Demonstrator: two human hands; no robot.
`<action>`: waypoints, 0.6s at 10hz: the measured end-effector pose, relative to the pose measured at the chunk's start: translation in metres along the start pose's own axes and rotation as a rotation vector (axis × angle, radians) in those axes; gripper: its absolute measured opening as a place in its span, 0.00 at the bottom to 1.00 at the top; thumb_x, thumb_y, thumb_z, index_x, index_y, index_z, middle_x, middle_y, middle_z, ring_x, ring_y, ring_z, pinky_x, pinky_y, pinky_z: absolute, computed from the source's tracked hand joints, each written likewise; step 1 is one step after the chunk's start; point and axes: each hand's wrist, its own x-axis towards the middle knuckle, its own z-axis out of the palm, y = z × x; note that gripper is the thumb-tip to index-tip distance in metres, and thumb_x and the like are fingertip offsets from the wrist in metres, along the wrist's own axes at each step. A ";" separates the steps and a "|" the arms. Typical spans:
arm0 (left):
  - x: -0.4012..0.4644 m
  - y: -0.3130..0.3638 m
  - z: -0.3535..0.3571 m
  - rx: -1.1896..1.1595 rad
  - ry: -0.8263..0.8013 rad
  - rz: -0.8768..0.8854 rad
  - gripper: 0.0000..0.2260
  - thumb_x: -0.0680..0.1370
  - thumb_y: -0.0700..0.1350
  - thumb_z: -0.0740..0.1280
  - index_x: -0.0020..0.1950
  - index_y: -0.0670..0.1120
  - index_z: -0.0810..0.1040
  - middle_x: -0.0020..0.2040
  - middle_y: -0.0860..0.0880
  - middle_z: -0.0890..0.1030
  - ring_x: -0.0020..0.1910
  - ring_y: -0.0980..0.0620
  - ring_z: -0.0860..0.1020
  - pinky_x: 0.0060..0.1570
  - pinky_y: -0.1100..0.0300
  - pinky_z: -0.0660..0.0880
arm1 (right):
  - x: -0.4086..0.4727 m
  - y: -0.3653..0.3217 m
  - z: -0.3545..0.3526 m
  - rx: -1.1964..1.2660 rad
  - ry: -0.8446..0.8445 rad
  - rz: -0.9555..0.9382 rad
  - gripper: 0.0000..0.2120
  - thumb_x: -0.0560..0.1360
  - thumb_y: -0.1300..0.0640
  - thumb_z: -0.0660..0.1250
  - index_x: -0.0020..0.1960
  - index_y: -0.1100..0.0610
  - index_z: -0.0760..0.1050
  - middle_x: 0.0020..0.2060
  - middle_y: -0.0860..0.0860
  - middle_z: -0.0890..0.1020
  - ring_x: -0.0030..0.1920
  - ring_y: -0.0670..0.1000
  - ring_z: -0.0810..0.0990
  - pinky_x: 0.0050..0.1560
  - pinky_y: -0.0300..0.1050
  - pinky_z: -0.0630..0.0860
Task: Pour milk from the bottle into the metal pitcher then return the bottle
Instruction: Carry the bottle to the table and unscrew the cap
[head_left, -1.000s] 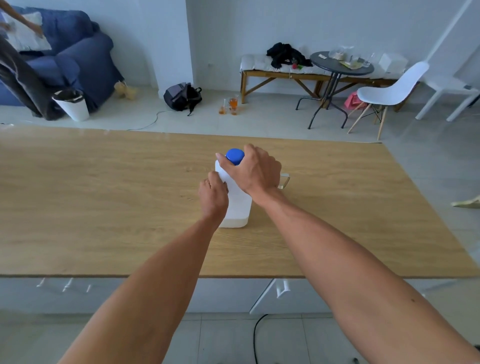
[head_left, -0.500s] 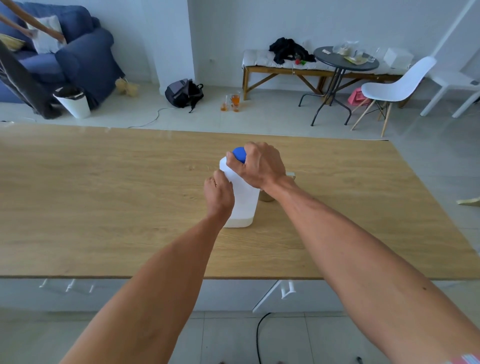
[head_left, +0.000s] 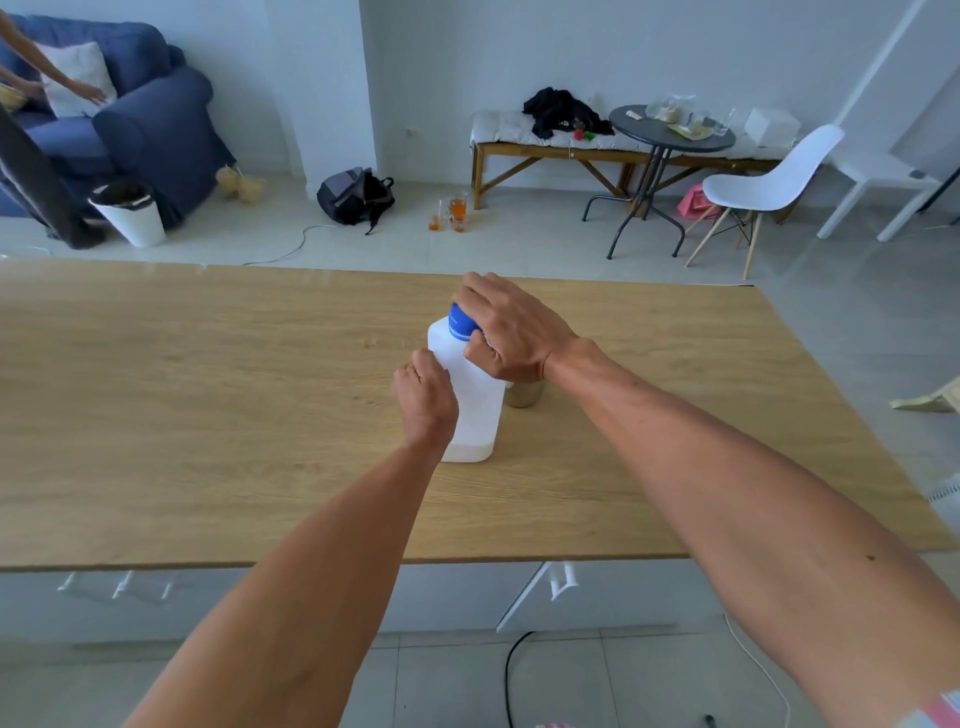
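Note:
A white plastic milk bottle (head_left: 475, 405) stands upright in the middle of the wooden table (head_left: 208, 415). Its blue cap (head_left: 461, 321) is on. My left hand (head_left: 425, 400) grips the bottle's left side. My right hand (head_left: 511, 330) is curled over the blue cap from the right, fingers round it. Behind the bottle, just to its right, the metal pitcher (head_left: 523, 396) stands on the table, mostly hidden by my right wrist and the bottle.
The table's far edge borders a tiled floor with a backpack (head_left: 356, 197), glasses (head_left: 452, 213), a round table (head_left: 670, 135), a white chair (head_left: 769, 182) and a bench (head_left: 571, 145). At far left, a person leans over a blue sofa (head_left: 130, 119).
My right hand has turned on the cap and now covers more of it. The view has shifted slightly; the bottle stays on the table.

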 end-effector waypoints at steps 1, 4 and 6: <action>0.000 -0.006 -0.002 -0.075 0.054 -0.030 0.11 0.85 0.41 0.53 0.58 0.38 0.73 0.49 0.43 0.69 0.49 0.48 0.65 0.50 0.58 0.60 | -0.004 -0.004 -0.006 -0.077 -0.031 0.023 0.27 0.74 0.48 0.59 0.70 0.58 0.74 0.58 0.54 0.77 0.46 0.55 0.75 0.46 0.49 0.75; -0.004 0.000 0.001 -0.266 0.040 -0.122 0.08 0.81 0.43 0.57 0.45 0.48 0.73 0.43 0.45 0.69 0.46 0.47 0.63 0.46 0.54 0.59 | 0.003 -0.016 -0.016 -0.114 -0.086 0.250 0.17 0.79 0.40 0.61 0.49 0.55 0.70 0.42 0.48 0.72 0.37 0.55 0.73 0.37 0.47 0.69; -0.009 0.009 0.002 -0.263 0.027 -0.089 0.14 0.72 0.48 0.53 0.26 0.51 0.60 0.28 0.51 0.63 0.36 0.47 0.61 0.36 0.50 0.61 | 0.004 -0.017 -0.022 0.048 0.078 0.184 0.13 0.78 0.51 0.63 0.56 0.60 0.76 0.47 0.53 0.75 0.45 0.52 0.74 0.41 0.47 0.74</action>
